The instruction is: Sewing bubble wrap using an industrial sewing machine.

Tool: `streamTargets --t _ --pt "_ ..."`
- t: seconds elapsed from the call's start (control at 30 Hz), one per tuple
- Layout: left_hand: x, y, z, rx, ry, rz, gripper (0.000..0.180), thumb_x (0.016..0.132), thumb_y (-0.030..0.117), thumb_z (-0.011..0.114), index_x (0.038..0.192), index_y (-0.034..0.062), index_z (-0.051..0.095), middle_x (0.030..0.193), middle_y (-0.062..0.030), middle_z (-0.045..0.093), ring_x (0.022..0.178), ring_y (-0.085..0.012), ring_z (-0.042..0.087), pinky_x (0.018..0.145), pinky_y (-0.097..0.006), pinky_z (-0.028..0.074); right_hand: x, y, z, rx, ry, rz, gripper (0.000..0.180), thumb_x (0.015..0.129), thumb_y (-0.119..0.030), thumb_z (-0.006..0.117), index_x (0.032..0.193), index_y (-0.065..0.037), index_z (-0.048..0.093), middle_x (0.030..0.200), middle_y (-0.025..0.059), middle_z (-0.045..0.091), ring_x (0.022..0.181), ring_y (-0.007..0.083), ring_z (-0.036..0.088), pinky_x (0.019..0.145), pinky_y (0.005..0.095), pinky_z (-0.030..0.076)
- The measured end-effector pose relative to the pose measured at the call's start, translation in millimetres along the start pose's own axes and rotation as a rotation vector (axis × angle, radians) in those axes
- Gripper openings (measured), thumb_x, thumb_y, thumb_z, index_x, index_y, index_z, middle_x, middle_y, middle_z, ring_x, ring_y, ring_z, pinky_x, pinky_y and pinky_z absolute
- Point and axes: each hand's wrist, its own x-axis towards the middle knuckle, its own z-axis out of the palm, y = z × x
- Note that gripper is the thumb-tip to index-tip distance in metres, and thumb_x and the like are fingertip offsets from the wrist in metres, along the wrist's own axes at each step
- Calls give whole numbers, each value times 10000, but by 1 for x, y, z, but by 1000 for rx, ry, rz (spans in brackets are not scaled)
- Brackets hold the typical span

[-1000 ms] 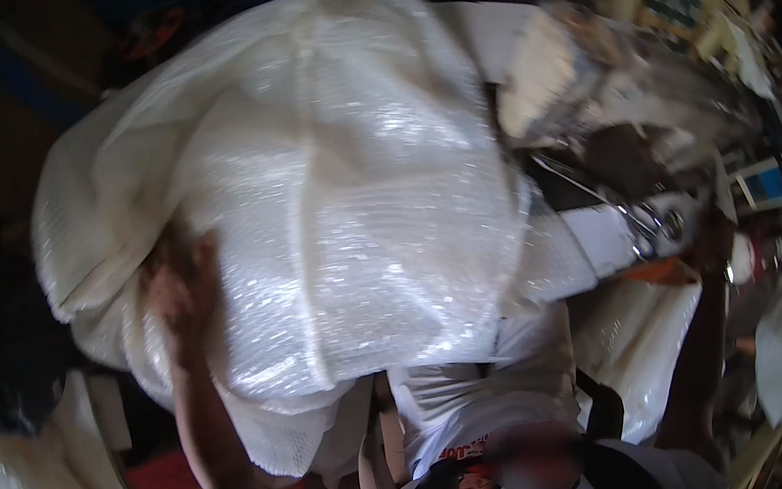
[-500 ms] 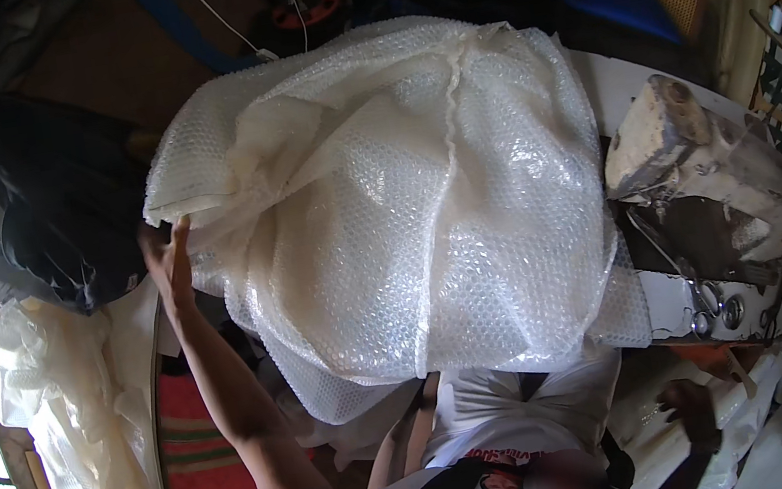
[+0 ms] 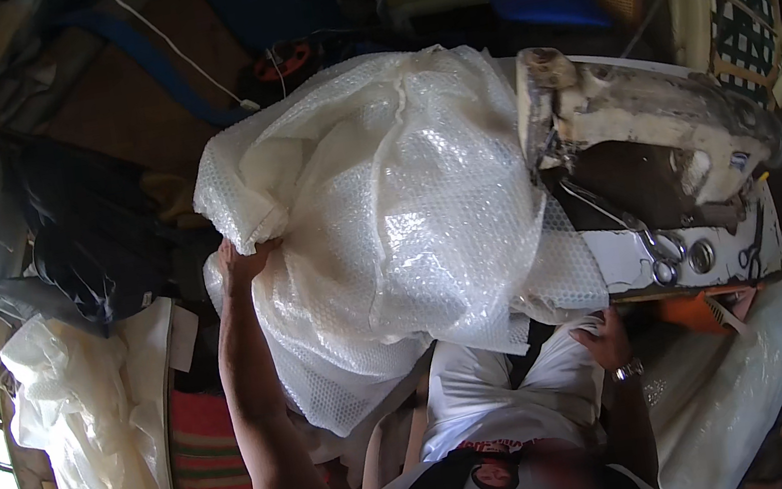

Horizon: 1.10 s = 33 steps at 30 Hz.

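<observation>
Head view: the bubble wrap lay in a crumpled heap around the centre, bulging towards 12 o'clock. My left hand, at 9 o'clock, had its fingers closed on the wrap's folded edge. My right hand, at 4 o'clock, touched my white trousers with fingers loosely bent; I couldn't tell whether it gripped anything. The sewing machine stood at 2 o'clock, scissors at 3

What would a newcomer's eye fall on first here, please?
The big heap of bubble wrap fills the middle, its left side held in the person's left grip. To its right stands a worn sewing machine, with metal shears lying on the white table nearer the person.
</observation>
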Motion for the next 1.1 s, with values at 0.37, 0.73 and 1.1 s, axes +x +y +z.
streamTargets --t 0.37,0.73,1.1 --pt "110 5 -95 594 742 526 555 752 354 859 1200 75 687 1103 -182 710 1011 -435 672 880 -528 546 -17 -106 57 138 -430 -196 387 983 -298 716 1275 -47 685 1117 160 758 1023 341 722 905 420 556" --pt "181 182 -101 646 889 415 787 771 415 833 1441 117 549 1430 -184 541 1320 -421 484 1097 -539 410 -26 -135 157 464 -779 -489 436 1017 -227 595 1415 -49 601 1302 165 680 942 244 721 851 375 569" --pt "-16 156 7 -192 335 545 745 938 308 753 1551 54 413 1553 -200 491 1494 -459 354 1221 -576 275 -53 -95 151 -244 -671 -130 533 938 -554 699 936 -22 722 764 209 691 630 288 649 625 411 524"
